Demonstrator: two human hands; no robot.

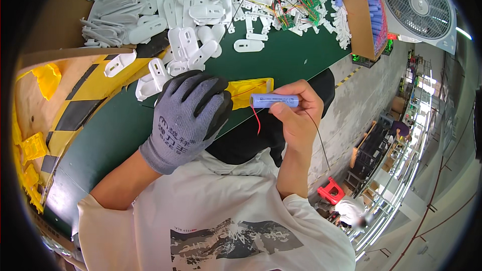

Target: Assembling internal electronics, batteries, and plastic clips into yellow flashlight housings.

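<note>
Between the thumb and fingers of my bare right hand (298, 113) is a blue cylindrical battery cell (274, 101), held roughly level. A red wire hangs from its left end, and a dark wire trails down from its right end past my wrist. My left hand (191, 115), in a grey glove with dark fingers, is curled closed to the left of the cell. Whatever its fingers may hold is hidden. Directly beside the gloved fingertips, a yellow plastic casing (246, 89) shows at the green table's (296, 60) edge, partly behind the cell.
White plastic shells (175, 5) lie heaped across the far table. Behind them sit green circuit boards (314, 5) with tangled wires. A cardboard box (364, 10) of blue cells stands at far right, near a fan (420, 2). Yellow casings (34, 146) fill a box at left.
</note>
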